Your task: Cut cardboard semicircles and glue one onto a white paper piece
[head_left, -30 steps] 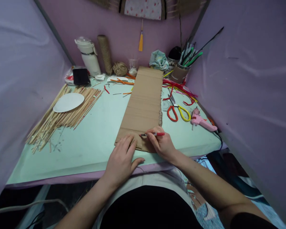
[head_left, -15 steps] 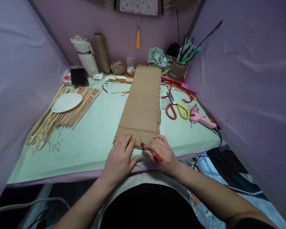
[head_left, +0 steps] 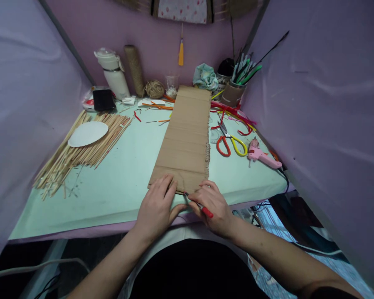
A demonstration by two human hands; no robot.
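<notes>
A long brown cardboard strip [head_left: 187, 137] lies lengthwise on the table, its near end at the front edge. My left hand [head_left: 157, 203] rests flat on the strip's near left corner, fingers together and thumb stretched to the right. My right hand [head_left: 213, 207] grips a red pen [head_left: 206, 212], whose tip meets the near edge of the cardboard between the two hands. A thin curved line [head_left: 183, 180] shows on the cardboard just above the tip. The strip's right edge is ragged, with corrugation exposed.
Scissors [head_left: 227, 139] and a pink glue gun [head_left: 263, 155] lie to the right. On the left, a white paper plate [head_left: 87, 133] sits on many wooden sticks [head_left: 102, 151]. Twine [head_left: 154, 89], a white flask [head_left: 114, 77] and a tool-filled can [head_left: 233, 93] stand along the back.
My right hand has moved slightly toward me with the pen, its tip going from the curved line down to the cardboard's near edge. My left hand stays put.
</notes>
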